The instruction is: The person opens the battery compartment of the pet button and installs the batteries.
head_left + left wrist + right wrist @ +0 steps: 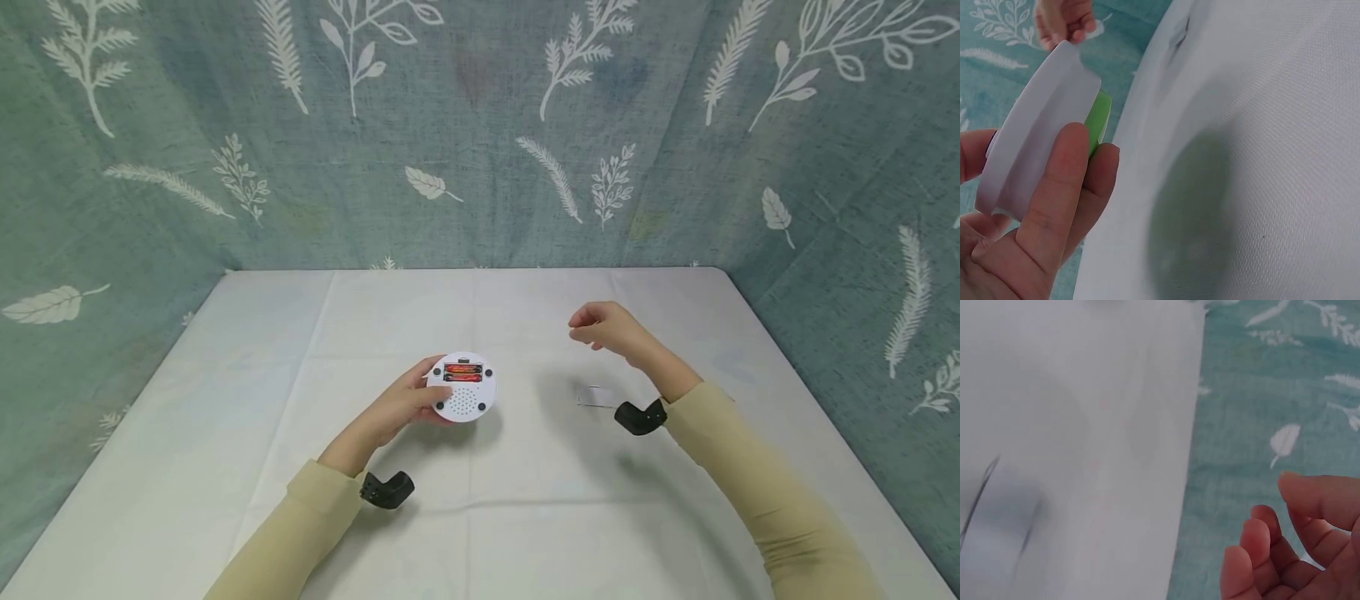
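Note:
My left hand (pixel 408 396) grips a round white device (pixel 463 404), its underside with small holes and dark feet turned up toward the head camera. Red batteries (pixel 462 372) lie side by side in its uncovered battery compartment. From the left wrist view, the device (pixel 1041 125) is edge-on, with a green part (pixel 1099 122) on its far side and fingers around it. Raised over the table on the right, my right hand (pixel 611 327) has loosely bent fingers. In the right wrist view its thumb and fingertips (pixel 1236 557) stand apart, with nothing between them.
A small clear flat item (pixel 596 396), its kind unclear, lies on the white tabletop (pixel 525 500) below the right hand. Each wrist carries a black camera mount (pixel 387 490). Green leaf-patterned cloth (pixel 480 167) borders the table at the back and sides.

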The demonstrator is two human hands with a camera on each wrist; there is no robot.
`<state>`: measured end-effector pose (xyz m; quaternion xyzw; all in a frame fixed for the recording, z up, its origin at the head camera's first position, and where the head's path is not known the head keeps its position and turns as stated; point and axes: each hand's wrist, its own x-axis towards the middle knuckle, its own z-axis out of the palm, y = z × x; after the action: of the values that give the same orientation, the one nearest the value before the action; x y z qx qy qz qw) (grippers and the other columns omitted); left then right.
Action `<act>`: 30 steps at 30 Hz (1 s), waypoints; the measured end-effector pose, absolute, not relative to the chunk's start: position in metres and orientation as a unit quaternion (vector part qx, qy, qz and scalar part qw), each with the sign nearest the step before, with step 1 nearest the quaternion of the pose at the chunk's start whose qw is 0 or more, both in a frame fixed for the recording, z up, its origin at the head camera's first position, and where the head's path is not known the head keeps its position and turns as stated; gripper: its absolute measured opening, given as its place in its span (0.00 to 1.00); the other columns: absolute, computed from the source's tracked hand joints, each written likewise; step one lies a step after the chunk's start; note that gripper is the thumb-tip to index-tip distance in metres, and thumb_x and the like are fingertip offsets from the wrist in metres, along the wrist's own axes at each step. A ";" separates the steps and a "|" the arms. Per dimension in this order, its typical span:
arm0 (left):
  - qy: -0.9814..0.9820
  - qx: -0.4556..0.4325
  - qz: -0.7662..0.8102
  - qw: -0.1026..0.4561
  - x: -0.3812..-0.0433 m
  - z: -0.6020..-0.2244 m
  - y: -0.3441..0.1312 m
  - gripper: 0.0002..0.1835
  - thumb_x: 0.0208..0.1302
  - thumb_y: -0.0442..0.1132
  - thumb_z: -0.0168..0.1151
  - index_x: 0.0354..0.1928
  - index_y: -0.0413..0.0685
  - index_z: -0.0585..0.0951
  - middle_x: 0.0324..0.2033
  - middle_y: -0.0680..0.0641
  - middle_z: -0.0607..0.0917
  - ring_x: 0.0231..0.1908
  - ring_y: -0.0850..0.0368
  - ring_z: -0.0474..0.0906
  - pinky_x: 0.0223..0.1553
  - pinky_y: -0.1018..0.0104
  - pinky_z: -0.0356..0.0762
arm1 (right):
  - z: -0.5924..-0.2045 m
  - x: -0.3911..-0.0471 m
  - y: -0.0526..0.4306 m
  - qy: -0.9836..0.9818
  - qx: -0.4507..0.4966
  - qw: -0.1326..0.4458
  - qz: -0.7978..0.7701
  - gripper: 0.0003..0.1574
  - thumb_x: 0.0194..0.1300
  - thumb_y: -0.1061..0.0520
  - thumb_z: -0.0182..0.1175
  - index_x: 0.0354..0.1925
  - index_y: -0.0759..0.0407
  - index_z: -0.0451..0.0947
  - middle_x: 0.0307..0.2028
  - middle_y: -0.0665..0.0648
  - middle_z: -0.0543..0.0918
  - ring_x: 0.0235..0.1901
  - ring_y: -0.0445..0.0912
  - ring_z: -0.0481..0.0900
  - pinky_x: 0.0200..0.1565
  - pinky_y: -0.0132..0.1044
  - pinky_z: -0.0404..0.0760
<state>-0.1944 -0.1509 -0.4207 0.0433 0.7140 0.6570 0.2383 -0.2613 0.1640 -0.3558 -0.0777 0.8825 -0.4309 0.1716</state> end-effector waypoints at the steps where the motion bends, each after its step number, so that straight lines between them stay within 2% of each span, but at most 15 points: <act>1: 0.714 0.042 0.657 0.238 -0.194 -0.421 -0.151 0.32 0.64 0.35 0.53 0.68 0.50 0.54 0.54 0.35 0.70 0.39 0.54 0.78 0.42 0.56 0.80 | -0.358 -0.260 0.170 0.886 -0.078 0.172 -0.424 0.15 0.64 0.58 0.55 0.45 0.67 0.71 0.40 0.60 0.76 0.39 0.50 0.73 0.44 0.42 0.76; 8: 0.716 0.044 0.656 0.235 -0.193 -0.418 -0.152 0.32 0.64 0.35 0.53 0.69 0.50 0.54 0.55 0.35 0.70 0.40 0.54 0.79 0.42 0.57 0.80 | -0.374 -0.253 0.196 0.904 -0.078 0.175 -0.381 0.15 0.62 0.61 0.56 0.45 0.70 0.72 0.37 0.59 0.76 0.39 0.55 0.72 0.42 0.45 0.75; 21: 0.710 0.040 0.662 0.237 -0.192 -0.419 -0.152 0.33 0.64 0.35 0.54 0.68 0.50 0.54 0.55 0.35 0.70 0.40 0.54 0.78 0.42 0.57 0.80 | -0.409 -0.246 0.199 0.935 -0.138 0.210 -0.250 0.14 0.54 0.62 0.62 0.40 0.67 0.76 0.33 0.58 0.77 0.33 0.47 0.71 0.35 0.36 0.73; 30: 0.709 0.039 0.663 0.236 -0.191 -0.419 -0.154 0.33 0.63 0.35 0.54 0.68 0.50 0.54 0.55 0.35 0.70 0.40 0.54 0.79 0.41 0.57 0.80 | -0.418 -0.242 0.193 0.936 -0.152 0.220 -0.230 0.17 0.51 0.62 0.64 0.41 0.66 0.76 0.36 0.59 0.77 0.34 0.48 0.72 0.35 0.37 0.74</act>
<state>-0.1914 -0.1535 -0.4192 0.0389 0.7092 0.6631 0.2362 -0.2422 0.1933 -0.4180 -0.1518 0.9358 -0.2295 0.2205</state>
